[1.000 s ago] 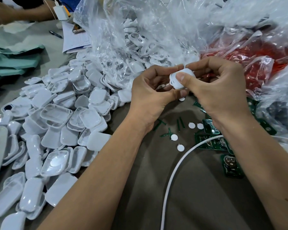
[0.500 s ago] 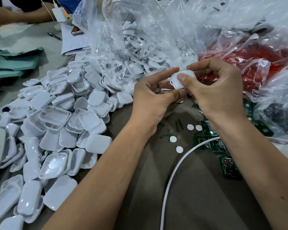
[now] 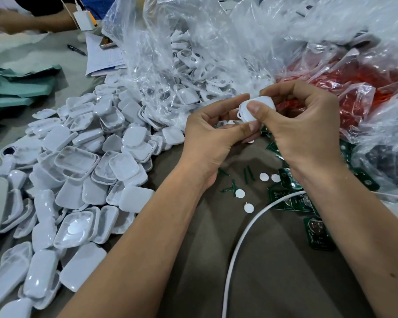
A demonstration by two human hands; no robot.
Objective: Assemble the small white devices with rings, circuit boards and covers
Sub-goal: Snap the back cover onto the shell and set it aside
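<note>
Grey-brown cloth table (image 3: 285, 283), crowded with parts, a second person's arm (image 3: 21, 19) at its far left edge.

Both hands meet above the table's middle: the left hand (image 3: 211, 136) and right hand (image 3: 303, 125) together pinch one small white device (image 3: 261, 106), thumbs pressed on its near face. White covers (image 3: 78, 180) lie heaped to the left, too many to count; more fill a clear plastic bag (image 3: 182, 53) behind. Four white round discs (image 3: 248, 207) and several green circuit boards (image 3: 317, 235) lie under the right wrist, beside a white cable (image 3: 234, 249). One bag of red parts (image 3: 354, 83) sits far right.
</note>
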